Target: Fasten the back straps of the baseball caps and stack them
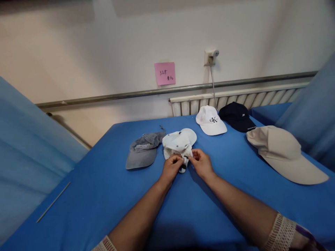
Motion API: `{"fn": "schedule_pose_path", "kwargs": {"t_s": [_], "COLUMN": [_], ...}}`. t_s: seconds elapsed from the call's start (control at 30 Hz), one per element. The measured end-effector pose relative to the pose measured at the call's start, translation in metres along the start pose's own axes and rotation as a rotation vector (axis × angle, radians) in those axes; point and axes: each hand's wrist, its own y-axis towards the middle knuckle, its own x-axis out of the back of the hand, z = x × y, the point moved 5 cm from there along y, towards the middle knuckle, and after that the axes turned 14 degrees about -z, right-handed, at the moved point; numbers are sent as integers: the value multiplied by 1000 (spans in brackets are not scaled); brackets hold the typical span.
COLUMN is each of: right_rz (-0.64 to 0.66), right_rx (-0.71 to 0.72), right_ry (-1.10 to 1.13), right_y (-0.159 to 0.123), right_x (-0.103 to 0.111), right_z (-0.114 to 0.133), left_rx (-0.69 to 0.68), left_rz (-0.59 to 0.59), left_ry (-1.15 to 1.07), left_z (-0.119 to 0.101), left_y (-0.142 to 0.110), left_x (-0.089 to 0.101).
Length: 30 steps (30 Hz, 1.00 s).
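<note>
Lace-trimmed pale fabric sleeves [281, 232] are nearest the camera, on the person's side of a pale bluish-white cloth baseball cap [176, 140], which sits on the blue cloth-covered counter [104, 195], brim pointing away. At its near end, the left hand [170, 168] pinches the back opening between thumb and fingers, and the right hand [202, 164] grasps it likewise from the other side; exactly which layer each grip holds is too small to tell. A light strap with a dark patch [183, 167] shows between them. The step in hand looks like adjusting that strap; the next move seems to call for one steady pinch while the other draws the strap along. Just left of the pale cap, a faded grey cloth cap [142, 150] crowds that side. More room lies rightward, up to a large beige long-brimmed cap [281, 150], well apart. Beyond the pale cap, to the right, a white cap with black letters [209, 120] and a navy cloth cap [235, 116] stand toward the far edge. Well to its left, a thin pale stick [53, 202] lies near the slanting side edge.
</note>
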Motion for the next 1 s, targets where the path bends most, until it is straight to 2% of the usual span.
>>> {"fn": "schedule_pose_path", "kwargs": {"t_s": [0.23,0.43,0.63,0.8,1.0], "right_rz": [63,84,77,75,43], "right_rx": [139,300,375,302,145], "right_ry": [-107,-240,-338,-288,-199], "right_y": [-5,-10,-14,-14,-6], "right_x": [0,2,6,6,6], "right_z": [12,25,33,32,17], "left_rx": [43,69,71,10,3], "left_rz": [-75,-60,-93,-102,-16], "left_ry": [51,63,-3,48,2], "left_z": [1,0,3,6,9], "left_y": [2,0,1,2,0], "left_x": [1,-1,-1,-1,-1]}}
